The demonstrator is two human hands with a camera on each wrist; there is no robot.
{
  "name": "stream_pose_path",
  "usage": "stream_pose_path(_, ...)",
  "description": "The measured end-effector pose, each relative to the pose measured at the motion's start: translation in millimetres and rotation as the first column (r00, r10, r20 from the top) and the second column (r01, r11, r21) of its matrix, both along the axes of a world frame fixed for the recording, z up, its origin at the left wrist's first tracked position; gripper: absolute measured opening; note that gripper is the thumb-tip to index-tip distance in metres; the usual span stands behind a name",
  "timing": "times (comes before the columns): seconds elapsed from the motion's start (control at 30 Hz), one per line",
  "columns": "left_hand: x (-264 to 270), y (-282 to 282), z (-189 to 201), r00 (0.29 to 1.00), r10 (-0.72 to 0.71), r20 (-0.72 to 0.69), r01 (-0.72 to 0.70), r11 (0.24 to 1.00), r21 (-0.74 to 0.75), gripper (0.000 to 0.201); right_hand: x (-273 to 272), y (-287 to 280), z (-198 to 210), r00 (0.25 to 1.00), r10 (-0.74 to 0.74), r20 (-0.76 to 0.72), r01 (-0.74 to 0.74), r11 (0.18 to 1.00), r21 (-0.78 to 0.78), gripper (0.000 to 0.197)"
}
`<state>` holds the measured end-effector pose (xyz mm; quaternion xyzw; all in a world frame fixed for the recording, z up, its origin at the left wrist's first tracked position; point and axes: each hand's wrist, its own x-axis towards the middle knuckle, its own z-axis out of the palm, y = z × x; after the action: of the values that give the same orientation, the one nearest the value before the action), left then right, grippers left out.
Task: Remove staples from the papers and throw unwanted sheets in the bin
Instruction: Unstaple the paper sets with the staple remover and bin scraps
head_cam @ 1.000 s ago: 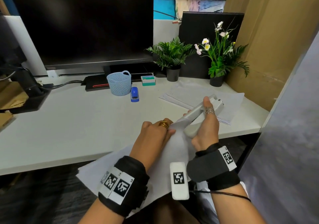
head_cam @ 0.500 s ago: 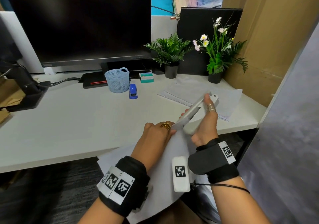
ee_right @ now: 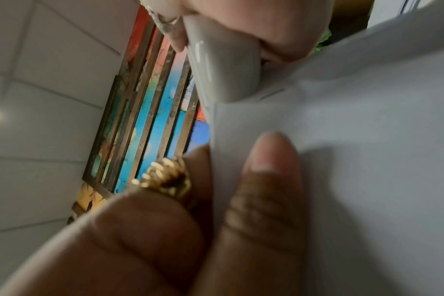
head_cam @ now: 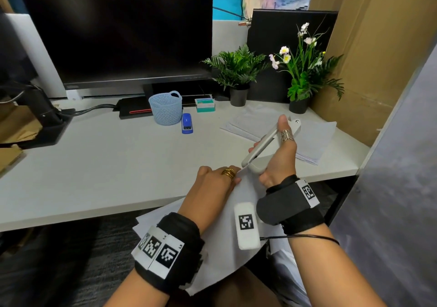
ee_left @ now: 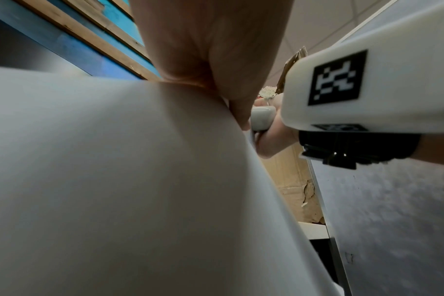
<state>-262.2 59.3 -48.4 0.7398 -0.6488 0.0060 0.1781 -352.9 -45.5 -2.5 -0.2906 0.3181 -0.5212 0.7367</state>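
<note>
My left hand (head_cam: pixel 212 183) pinches the top corner of a sheaf of white papers (head_cam: pixel 227 231) held over the desk's front edge. In the right wrist view, its thumb (ee_right: pixel 269 190) presses on the top sheet (ee_right: pixel 342 140). My right hand (head_cam: pixel 281 155) grips a long pale grey staple remover (head_cam: pixel 262 145), thumb along its upper arm. The tool's two arms stand apart, and its tip (ee_right: pixel 223 66) meets the paper corner beside a short dark mark like a staple (ee_right: pixel 271 94). The left wrist view is mostly filled by the paper (ee_left: pixel 139 180).
A stack of loose sheets (head_cam: pixel 314 136) lies on the white desk (head_cam: pixel 106 164) at the right. Further back stand a small blue mesh basket (head_cam: pixel 165 108), a blue stapler (head_cam: pixel 186 123), a staple box (head_cam: pixel 205 105), two potted plants and a monitor. A grey partition closes the right side.
The staple remover's arms have spread apart from a second ago. Both hands stay together at the paper corner, shifted only slightly.
</note>
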Motion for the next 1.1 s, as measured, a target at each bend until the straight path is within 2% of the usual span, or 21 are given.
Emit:
stream_pose_path(0.1, 8, 0, 0, 0.998, 0.006, -0.063, -0.011, 0.996, -0.087, 0.027, 7, -4, 8, 0.992, 0.122, -0.019, -0.123, 0.992, -0.031, 0.034)
stream_pose_path(0.2, 23, 5, 1, 0.991, -0.008, -0.136, -0.018, 0.981, -0.195, 0.028, 12, -25, 10, 0.977, 0.206, -0.053, -0.209, 0.975, -0.076, 0.025)
stream_pose_path(0.23, 27, 8, 1, 0.989, -0.005, -0.149, -0.027, 0.977, -0.211, 0.029, 13, -35, 8, 0.967, 0.213, -0.141, -0.227, 0.969, -0.094, 0.018)
stream_pose_path(0.27, 31, 10, 2, 0.988, -0.003, -0.155, -0.032, 0.974, -0.223, 0.031, 14, -46, 4, 0.931, 0.208, -0.301, -0.251, 0.962, -0.111, 0.013)
stream_pose_path(0.3, 35, 12, 2, 0.988, -0.001, -0.155, -0.036, 0.971, -0.237, 0.034, 15, -57, -1, 0.837, 0.200, -0.509, -0.298, 0.947, -0.119, 0.018)
stream_pose_path(0.33, 38, 13, 2, 0.988, 0.003, -0.153, -0.042, 0.968, -0.249, 0.036, 16, -65, -6, 0.679, 0.166, -0.715, -0.358, 0.925, -0.126, 0.030)
stream_pose_path(0.37, 40, 13, 3, 0.988, 0.011, -0.151, -0.049, 0.967, -0.250, 0.037, 16, -71, -11, 0.487, 0.095, -0.868, -0.419, 0.898, -0.136, 0.034)
stream_pose_path(0.4, 42, 13, 2, 0.988, 0.017, -0.151, -0.054, 0.967, -0.248, 0.037, 17, -76, -15, 0.304, 0.012, -0.952, -0.490, 0.860, -0.146, 0.033)
stream_pose_path(0.43, 44, 12, 1, 0.988, 0.016, -0.153, -0.055, 0.966, -0.251, 0.037, 17, -78, -18, 0.164, -0.076, -0.984, -0.554, 0.818, -0.155, 0.032)
stream_pose_path(0.47, 46, 11, 1, 0.987, 0.008, -0.160, -0.050, 0.964, -0.263, 0.037, 19, -81, -22, 0.077, -0.146, -0.986, -0.590, 0.791, -0.163, 0.037)
stream_pose_path(0.6, 50, 9, -2, 0.983, -0.020, -0.180, -0.046, 0.933, -0.358, 0.029, 26, -81, -26, -0.085, -0.297, -0.951, -0.673, 0.721, -0.165, 0.047)
stream_pose_path(0.67, 53, 8, -4, 0.986, -0.021, -0.165, -0.048, 0.913, -0.405, 0.022, 29, -80, -25, -0.125, -0.326, -0.937, -0.694, 0.704, -0.152, 0.042)
stream_pose_path(0.73, 54, 7, -5, 0.990, -0.062, -0.126, -0.006, 0.878, -0.479, 0.018, 29, -80, -25, -0.126, -0.316, -0.940, -0.712, 0.689, -0.136, 0.040)
stream_pose_path(0.8, 52, 9, -5, 0.993, -0.098, -0.072, 0.037, 0.809, -0.586, 0.022, 25, -81, -27, -0.110, -0.305, -0.946, -0.718, 0.683, -0.137, 0.045)
stream_pose_path(0.9, 45, 13, -1, 0.988, -0.147, -0.041, 0.066, 0.656, -0.752, 0.022, 18, -82, -34, -0.005, -0.297, -0.955, -0.693, 0.690, -0.211, 0.044)
stream_pose_path(0.97, 40, 15, 1, 0.985, -0.173, -0.023, 0.084, 0.583, -0.808, 0.028, 14, -81, -37, 0.061, -0.279, -0.958, -0.677, 0.694, -0.245, 0.043)
stream_pose_path(1.1, 32, 13, 3, 0.983, -0.184, -0.001, 0.101, 0.543, -0.834, 0.031, 11, -83, -42, 0.115, -0.259, -0.959, -0.670, 0.693, -0.268, 0.043)
